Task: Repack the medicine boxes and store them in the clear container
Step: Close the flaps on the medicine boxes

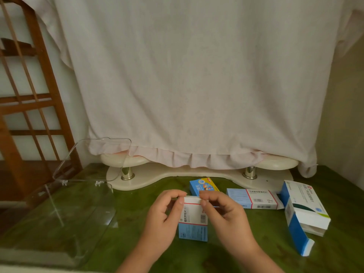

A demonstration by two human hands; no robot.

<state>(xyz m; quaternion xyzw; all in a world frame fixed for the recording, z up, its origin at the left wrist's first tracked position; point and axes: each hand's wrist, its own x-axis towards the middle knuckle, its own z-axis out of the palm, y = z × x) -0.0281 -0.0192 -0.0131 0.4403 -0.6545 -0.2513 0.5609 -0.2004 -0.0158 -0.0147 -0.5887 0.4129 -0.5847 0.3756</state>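
Small box [194, 223]: upright on the table [246, 245], between both hands.
Left hand [164, 213]: fingers curled round the box's left edge, thumb at the top flap.
Right hand [223, 210]: fingertips pinch the top right corner; the flap seems nearly closed, though it is hard to tell.
Cartoon box [203, 187]: just beyond the fingertips.
Flat box [254, 198]: right of the right fingers.
Large box [304, 211]: farther right, end open.
Clear container [59, 213]: well left of the left fingers, lid raised.
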